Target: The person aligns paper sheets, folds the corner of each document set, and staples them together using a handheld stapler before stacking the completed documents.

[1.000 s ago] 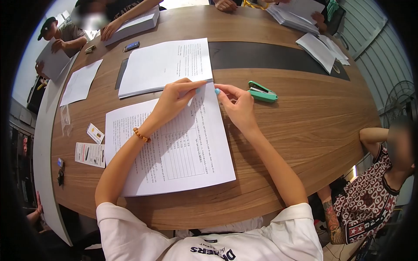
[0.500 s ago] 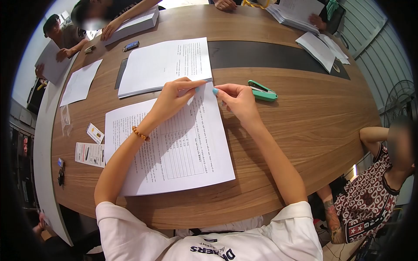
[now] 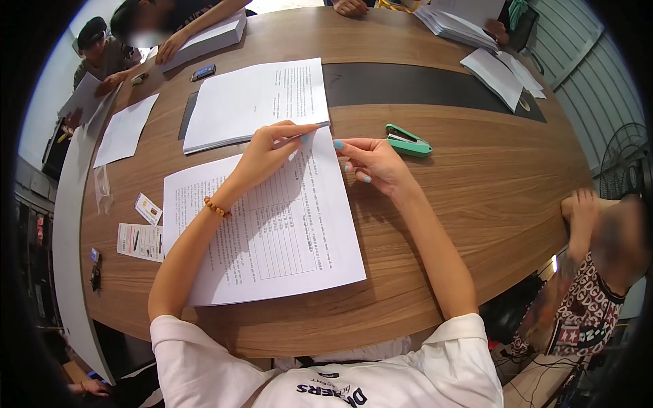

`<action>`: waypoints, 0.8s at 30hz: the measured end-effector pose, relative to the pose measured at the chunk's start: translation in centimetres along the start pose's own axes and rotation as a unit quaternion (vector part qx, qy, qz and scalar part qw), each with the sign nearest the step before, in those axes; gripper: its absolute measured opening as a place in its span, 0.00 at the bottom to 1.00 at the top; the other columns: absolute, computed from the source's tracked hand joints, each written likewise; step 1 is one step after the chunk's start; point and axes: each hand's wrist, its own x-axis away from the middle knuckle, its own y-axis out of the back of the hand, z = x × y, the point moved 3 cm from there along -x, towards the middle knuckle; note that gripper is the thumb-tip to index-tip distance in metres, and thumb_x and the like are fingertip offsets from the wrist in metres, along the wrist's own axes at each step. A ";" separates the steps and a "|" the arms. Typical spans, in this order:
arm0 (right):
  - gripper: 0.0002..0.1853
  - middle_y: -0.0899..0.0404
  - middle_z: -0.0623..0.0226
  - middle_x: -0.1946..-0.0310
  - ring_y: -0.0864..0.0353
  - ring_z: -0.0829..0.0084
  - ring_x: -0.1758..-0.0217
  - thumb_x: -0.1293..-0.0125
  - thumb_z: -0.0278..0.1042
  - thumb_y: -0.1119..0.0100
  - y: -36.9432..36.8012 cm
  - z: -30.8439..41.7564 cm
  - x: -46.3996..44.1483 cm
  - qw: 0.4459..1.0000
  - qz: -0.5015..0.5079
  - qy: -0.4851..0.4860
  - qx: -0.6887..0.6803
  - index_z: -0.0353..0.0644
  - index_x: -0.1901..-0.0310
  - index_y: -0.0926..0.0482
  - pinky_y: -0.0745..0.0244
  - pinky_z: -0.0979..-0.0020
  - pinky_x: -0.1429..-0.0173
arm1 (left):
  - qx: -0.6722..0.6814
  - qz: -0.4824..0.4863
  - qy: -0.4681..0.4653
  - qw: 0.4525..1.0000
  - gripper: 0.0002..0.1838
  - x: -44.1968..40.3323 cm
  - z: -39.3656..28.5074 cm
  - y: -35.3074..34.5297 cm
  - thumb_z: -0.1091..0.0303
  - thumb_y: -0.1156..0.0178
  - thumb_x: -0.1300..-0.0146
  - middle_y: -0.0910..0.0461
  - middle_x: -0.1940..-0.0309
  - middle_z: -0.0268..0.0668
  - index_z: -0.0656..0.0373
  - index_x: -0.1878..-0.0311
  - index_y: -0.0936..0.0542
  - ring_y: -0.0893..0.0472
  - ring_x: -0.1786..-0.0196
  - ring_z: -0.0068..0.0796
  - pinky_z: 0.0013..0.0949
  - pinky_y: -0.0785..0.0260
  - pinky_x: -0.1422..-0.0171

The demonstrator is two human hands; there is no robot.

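A stack of printed sheets [image 3: 320, 238] with a table grid lies in front of me, its far edge against a thicker paper stack [image 3: 238, 102]. My left hand [image 3: 275, 153], with a beaded bracelet, rests over the far right part of the sheets, thumb and index finger closed at the corner. My right hand [image 3: 377, 166] pinches at the right edge of the same sheets, just below that corner, its other fingers curled. How many sheets are between the fingers cannot be seen. Just beyond my right hand lies a green stapler [image 3: 408, 141].
A loose sheet [image 3: 126, 129], a card [image 3: 147, 209], a leaflet [image 3: 140, 241] and keys [image 3: 95, 272] lie on the left. A blue-black object [image 3: 203, 73] lies beyond. More papers [image 3: 494, 76] lie far right. Other people sit around the table, some handling paper.
My right hand has shifted slightly down, with more of its fingers showing. My left hand stays nearly still. The person on the right has raised a hand to the other arm and leaned.
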 end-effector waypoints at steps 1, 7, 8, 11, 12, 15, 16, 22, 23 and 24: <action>0.16 0.20 0.62 0.69 0.25 0.83 0.78 0.43 0.34 0.36 -0.1 -0.1 -0.1 1.000 -0.004 -0.001 0.002 0.32 0.57 0.20 0.39 0.86 0.86 | 0.000 0.001 0.000 1.000 0.18 0.0 -0.1 0.0 0.78 0.49 0.41 0.21 0.60 0.36 0.54 0.49 0.21 0.23 0.60 0.22 0.26 0.29 0.53; 0.15 0.19 0.64 0.68 0.28 0.87 0.81 0.41 0.34 0.37 -0.3 0.1 0.0 1.000 -0.010 -0.008 0.019 0.34 0.56 0.21 0.42 0.88 0.86 | -0.014 0.005 0.008 1.000 0.18 0.1 -0.2 0.0 0.78 0.49 0.41 0.22 0.64 0.35 0.55 0.49 0.21 0.25 0.62 0.22 0.26 0.30 0.53; 0.15 0.19 0.64 0.68 0.28 0.87 0.81 0.41 0.34 0.37 -0.3 0.1 0.0 1.000 -0.010 -0.006 0.019 0.34 0.56 0.21 0.43 0.88 0.86 | -0.019 0.001 0.000 1.000 0.17 0.1 -0.1 0.0 0.78 0.48 0.41 0.22 0.65 0.35 0.55 0.48 0.21 0.25 0.63 0.22 0.26 0.30 0.53; 0.14 0.20 0.64 0.69 0.28 0.87 0.81 0.41 0.33 0.37 -0.2 0.1 -0.1 1.000 -0.011 -0.003 0.023 0.33 0.56 0.21 0.44 0.88 0.86 | -0.016 -0.006 -0.004 1.000 0.18 0.0 -0.1 0.0 0.79 0.48 0.41 0.22 0.66 0.35 0.56 0.48 0.21 0.26 0.63 0.22 0.26 0.31 0.54; 0.14 0.20 0.64 0.69 0.28 0.87 0.81 0.41 0.33 0.37 -0.2 0.1 -0.1 1.000 -0.012 -0.003 0.022 0.33 0.56 0.21 0.44 0.88 0.86 | -0.007 -0.008 -0.001 1.000 0.18 0.0 -0.1 0.0 0.79 0.48 0.41 0.22 0.66 0.35 0.56 0.49 0.21 0.26 0.62 0.22 0.26 0.31 0.54; 0.14 0.20 0.65 0.72 0.26 0.84 0.82 0.42 0.34 0.36 0.0 0.5 0.0 0.999 -0.012 0.006 0.029 0.32 0.59 0.19 0.40 0.86 0.85 | -0.011 -0.005 -0.001 1.000 0.18 0.0 -0.2 0.0 0.80 0.47 0.42 0.22 0.66 0.35 0.56 0.49 0.21 0.26 0.63 0.22 0.27 0.31 0.53; 0.17 0.20 0.65 0.67 0.25 0.81 0.76 0.44 0.37 0.34 0.3 1.6 0.3 0.991 -0.023 0.043 0.122 0.35 0.56 0.20 0.35 0.82 0.78 | -0.010 -0.004 -0.001 1.000 0.18 0.0 -0.1 0.0 0.80 0.47 0.42 0.22 0.66 0.35 0.56 0.49 0.21 0.26 0.63 0.22 0.27 0.31 0.53; 0.29 0.29 0.58 0.53 0.30 0.63 0.52 0.49 0.45 0.32 7.2 4.4 2.4 0.666 -0.179 0.249 0.680 0.37 0.50 0.27 0.32 0.62 0.49 | 0.021 -0.053 -0.060 0.997 0.17 0.0 0.3 -0.1 0.79 0.46 0.43 0.19 0.62 0.36 0.57 0.50 0.20 0.23 0.59 0.23 0.27 0.31 0.48; 0.29 0.32 0.55 0.51 0.33 0.59 0.49 0.50 0.45 0.32 8.3 4.0 2.3 0.672 -0.138 0.188 0.703 0.36 0.50 0.29 0.35 0.60 0.45 | 0.020 -0.054 -0.053 0.997 0.18 0.0 0.6 -0.1 0.80 0.46 0.43 0.19 0.62 0.35 0.57 0.50 0.20 0.24 0.59 0.21 0.25 0.32 0.48; 0.29 0.32 0.55 0.51 0.33 0.59 0.49 0.50 0.45 0.32 8.7 4.0 2.3 0.668 -0.135 0.188 0.707 0.36 0.50 0.29 0.35 0.60 0.45 | 0.019 -0.054 -0.045 0.997 0.18 0.0 0.6 -0.2 0.80 0.47 0.44 0.19 0.62 0.34 0.57 0.50 0.20 0.26 0.59 0.20 0.24 0.34 0.47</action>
